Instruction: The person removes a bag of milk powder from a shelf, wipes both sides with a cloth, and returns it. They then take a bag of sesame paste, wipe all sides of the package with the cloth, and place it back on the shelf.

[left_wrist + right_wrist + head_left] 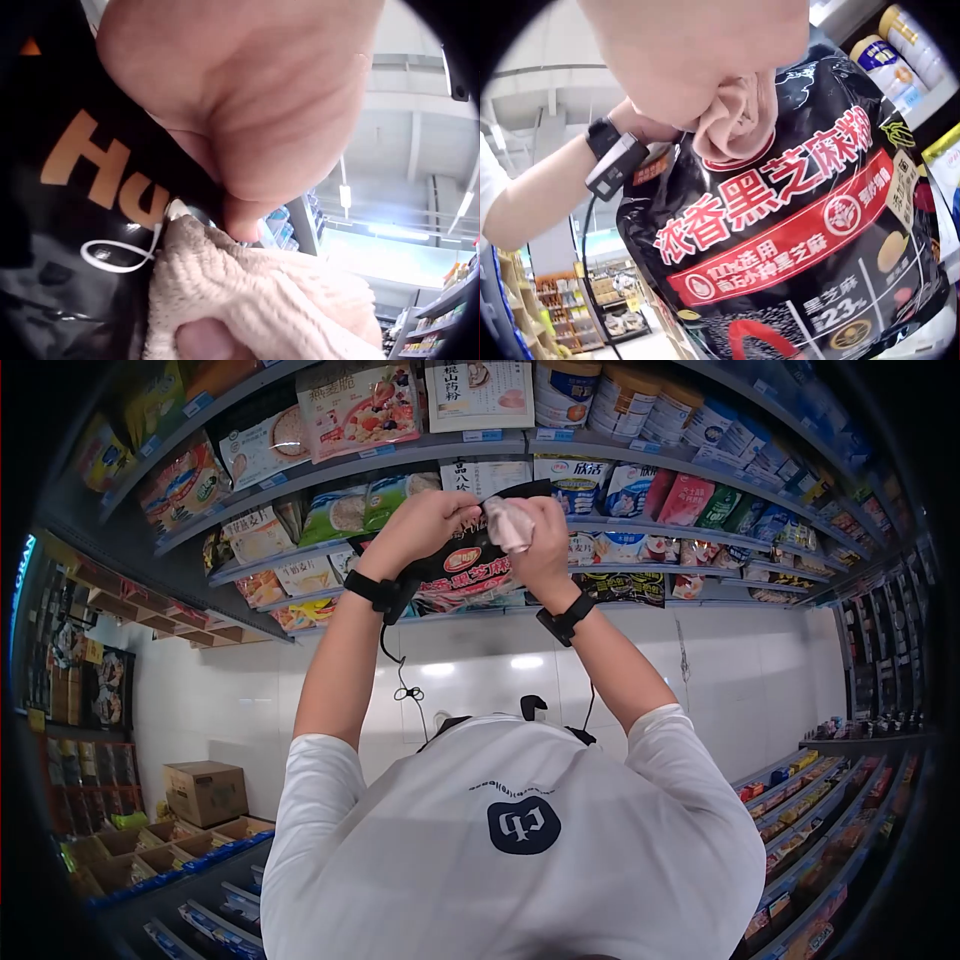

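Observation:
A large black bag with white and red lettering hangs upright between the two hands, in front of the shelves. My left hand grips its top edge at the left; in the left wrist view the left hand covers part of the black bag. My right hand holds a crumpled pale pink cloth against the bag's upper part. In the right wrist view the cloth bunches out below the right hand, whose fingertips are hidden there.
Shelves of bagged foods and cans curve across the front. A cardboard box stands at the left, near divided bins. More shelf rows are at the lower right. Cables hang from both wrist straps.

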Action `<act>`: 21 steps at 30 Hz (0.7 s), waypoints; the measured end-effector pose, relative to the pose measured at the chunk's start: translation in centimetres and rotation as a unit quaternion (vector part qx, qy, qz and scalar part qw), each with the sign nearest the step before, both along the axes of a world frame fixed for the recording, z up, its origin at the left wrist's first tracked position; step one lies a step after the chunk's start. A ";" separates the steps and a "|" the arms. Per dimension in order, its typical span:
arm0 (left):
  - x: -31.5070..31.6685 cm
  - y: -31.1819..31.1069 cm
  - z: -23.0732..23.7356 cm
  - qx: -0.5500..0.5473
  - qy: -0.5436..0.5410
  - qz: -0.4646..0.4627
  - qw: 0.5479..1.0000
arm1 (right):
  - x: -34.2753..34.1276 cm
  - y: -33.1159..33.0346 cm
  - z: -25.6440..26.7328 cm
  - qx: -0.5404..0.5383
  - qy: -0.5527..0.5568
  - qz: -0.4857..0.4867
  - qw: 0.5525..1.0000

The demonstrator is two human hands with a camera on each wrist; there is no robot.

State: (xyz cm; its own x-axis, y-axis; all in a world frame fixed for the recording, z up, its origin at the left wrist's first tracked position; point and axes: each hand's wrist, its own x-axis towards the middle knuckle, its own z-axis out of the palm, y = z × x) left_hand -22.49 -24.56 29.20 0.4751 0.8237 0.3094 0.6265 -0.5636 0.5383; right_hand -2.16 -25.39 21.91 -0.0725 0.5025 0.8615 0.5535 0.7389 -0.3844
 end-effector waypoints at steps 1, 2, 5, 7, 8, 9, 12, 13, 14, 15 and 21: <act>-0.2 -0.1 0.0 0.004 -0.014 -0.010 1.000 | 0.5 1.3 -0.1 -0.038 0.063 -0.019 0.997; -0.3 0.0 0.0 0.005 -0.017 -0.005 1.000 | 1.1 2.5 -0.1 -0.077 0.125 -0.039 0.988; -0.3 0.2 0.2 0.069 0.028 -0.025 0.997 | 0.6 3.0 -0.2 -0.130 0.129 0.002 0.983; -0.2 0.7 0.7 0.084 0.033 -0.015 0.996 | -0.5 2.4 -0.5 -0.126 0.096 0.100 0.982; -0.3 0.9 1.0 0.089 0.034 -0.016 0.995 | -0.4 1.4 0.0 -0.124 0.066 0.087 0.986; -0.4 0.6 1.3 0.086 0.025 -0.021 0.996 | -0.2 1.7 0.1 -0.122 0.070 0.070 0.988; -0.4 -0.3 1.3 0.073 0.022 -0.024 0.997 | 1.5 3.5 -0.5 -0.092 0.017 0.033 0.995; -0.4 -0.1 1.2 0.087 0.028 -0.018 0.996 | 1.5 2.7 1.3 -0.136 0.054 0.077 0.986; -0.4 0.0 1.2 0.103 0.035 -0.011 0.994 | 1.2 2.8 1.1 -0.119 0.118 0.060 0.984; -0.3 -0.2 1.7 0.096 0.064 0.029 0.993 | 1.5 2.7 1.0 -0.099 0.100 0.045 0.989; 0.0 -0.5 2.5 0.166 0.056 0.089 0.981 | 2.1 2.4 1.2 -0.100 0.187 0.037 0.977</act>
State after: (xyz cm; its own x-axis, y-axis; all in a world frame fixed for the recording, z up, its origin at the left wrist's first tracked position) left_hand -22.48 -25.07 31.68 0.3796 0.7594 0.5284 0.7756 -0.5726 0.2656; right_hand -0.01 -23.01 23.12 0.1849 0.6692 0.7197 0.2947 0.6609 -0.6902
